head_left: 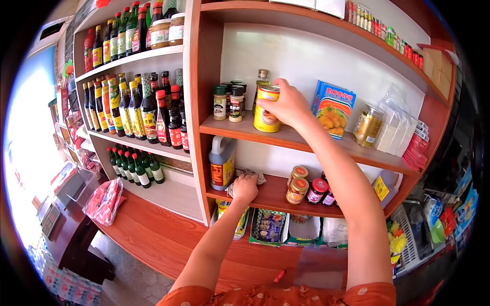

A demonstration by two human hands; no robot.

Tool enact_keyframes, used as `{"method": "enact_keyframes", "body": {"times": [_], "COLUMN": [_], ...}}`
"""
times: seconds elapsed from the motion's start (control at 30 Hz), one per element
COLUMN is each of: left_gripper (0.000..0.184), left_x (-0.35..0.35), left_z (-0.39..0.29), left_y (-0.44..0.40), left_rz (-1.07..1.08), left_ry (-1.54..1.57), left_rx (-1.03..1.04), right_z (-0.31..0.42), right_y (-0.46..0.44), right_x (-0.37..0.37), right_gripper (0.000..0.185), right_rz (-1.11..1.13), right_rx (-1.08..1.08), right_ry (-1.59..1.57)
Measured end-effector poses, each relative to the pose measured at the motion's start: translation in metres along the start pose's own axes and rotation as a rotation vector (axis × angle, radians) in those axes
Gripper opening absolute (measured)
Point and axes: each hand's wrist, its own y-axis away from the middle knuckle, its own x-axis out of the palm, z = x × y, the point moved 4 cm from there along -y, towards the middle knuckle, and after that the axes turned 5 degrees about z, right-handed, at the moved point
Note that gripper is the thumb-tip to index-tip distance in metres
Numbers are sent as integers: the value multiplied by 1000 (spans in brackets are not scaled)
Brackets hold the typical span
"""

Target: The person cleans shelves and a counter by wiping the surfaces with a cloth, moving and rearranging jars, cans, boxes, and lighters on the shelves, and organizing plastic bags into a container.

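Note:
My right hand (288,103) is closed around a yellow can (266,120) at the middle shelf, its fingers partly hidden behind the can. Beside that can stand small spice jars (236,103) with dark and green lids, and a bottle (262,76) is partly covered behind it. On the shelf below, my left hand (245,187) presses on a crumpled grey cloth (259,178). Immediately left of the cloth is a large jug (221,166) with a blue and orange label. Several lidded jars (297,190) sit farther right on this lower shelf.
A blue box (333,109), a gold-lidded tin (367,126) and white packets (395,132) share the middle shelf. Sauce bottles (135,109) fill the left rack. Packaged goods (269,225) stand under the lower shelf, and a red bag (104,202) lies on the counter (153,214).

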Motion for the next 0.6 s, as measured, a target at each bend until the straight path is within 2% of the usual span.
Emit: {"method": "enact_keyframes", "body": {"times": [0.17,0.23,0.4,0.5,0.6], "left_gripper": [22,25,24,24,23], "left_x": [7,3,0,4,5], "left_z": [3,1,-2,0,2], "left_y": [0,1,1,1,2], "left_rz": [-17,-15,-9,-6,-14], "left_ry": [0,-15,-14,-2,14], "left_rx": [-2,7,8,7,10], "right_z": [-5,-17,-5,13,16], "right_y": [22,26,39,29,4], "right_x": [-50,-58,-59,-34,6], "right_gripper": [82,83,25,9,14], "right_rz": [169,73,-181,-306,101], "right_rx": [122,68,-189,-454,-272], "right_ry": [190,340,721,745,831]}}
